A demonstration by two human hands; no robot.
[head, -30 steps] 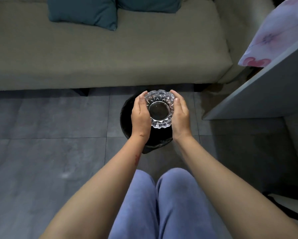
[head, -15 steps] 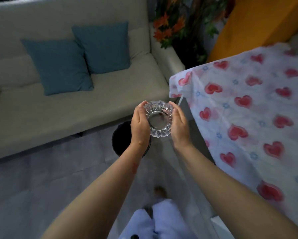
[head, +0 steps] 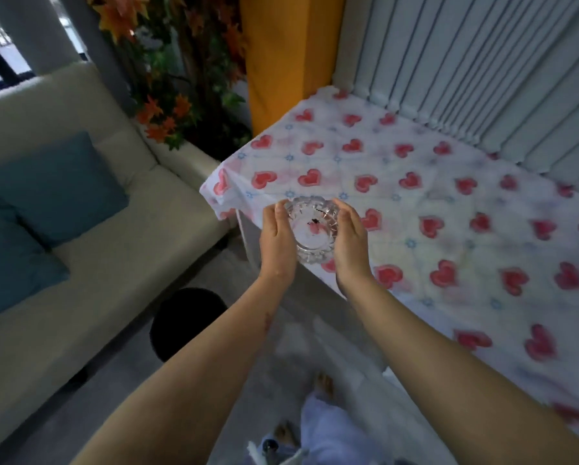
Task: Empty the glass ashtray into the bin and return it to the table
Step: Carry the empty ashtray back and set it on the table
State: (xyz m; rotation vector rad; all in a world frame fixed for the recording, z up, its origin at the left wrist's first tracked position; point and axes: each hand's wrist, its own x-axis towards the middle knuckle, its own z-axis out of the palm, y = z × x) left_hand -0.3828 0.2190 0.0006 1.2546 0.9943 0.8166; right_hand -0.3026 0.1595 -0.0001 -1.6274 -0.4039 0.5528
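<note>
I held the glass ashtray between both hands, my left hand cupped against its left wall and my right hand against its right wall, fingers curled around the cut-glass rim. The ashtray was upright, mouth up, over the near left corner of the counter, just inside the near edge; I could not tell whether its base touched the cloth or hung just above it. A few small dark specks showed on the inside of the glass. The counter carried a white cloth printed with red hearts, its corner drooping over the left edge. The black bin stood on the grey floor below and left of my left forearm, between the counter and the cream sofa. Teal cushions lay on the sofa. Orange flowers stood beyond the counter's far left corner, beside a yellow panel.
</note>
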